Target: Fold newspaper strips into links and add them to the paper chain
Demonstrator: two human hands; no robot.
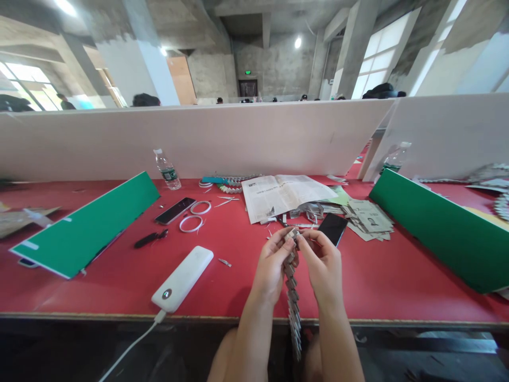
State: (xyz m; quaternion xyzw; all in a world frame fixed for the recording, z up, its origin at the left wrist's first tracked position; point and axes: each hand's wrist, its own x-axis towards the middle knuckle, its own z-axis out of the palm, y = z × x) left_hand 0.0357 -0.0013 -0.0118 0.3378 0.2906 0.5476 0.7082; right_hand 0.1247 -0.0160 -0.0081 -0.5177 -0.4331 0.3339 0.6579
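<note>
Both my hands meet over the front part of the red table point(246, 286). My left hand point(271, 265) pinches the upper end of a folded-paper chain point(293, 302), a zigzag strip of grey newsprint links. My right hand point(321, 262) is closed on the same end, its thumb and fingertips against the top links. From there the chain hangs down between my forearms, past the table edge toward my lap. Beyond my fingers lie a dark phone point(333, 228) and a stack of cut newsprint pieces point(369, 218). How the top links join is hidden by my fingertips.
A white power bank point(183, 278) with a cable lies left, near two tape rolls point(191, 223), another phone point(175, 210) and a black-handled tool point(151, 239). An open newspaper sheet point(284, 193) lies behind. Green dividers point(91, 228) flank both sides; a bottle point(167, 171) stands by the white partition point(222, 138).
</note>
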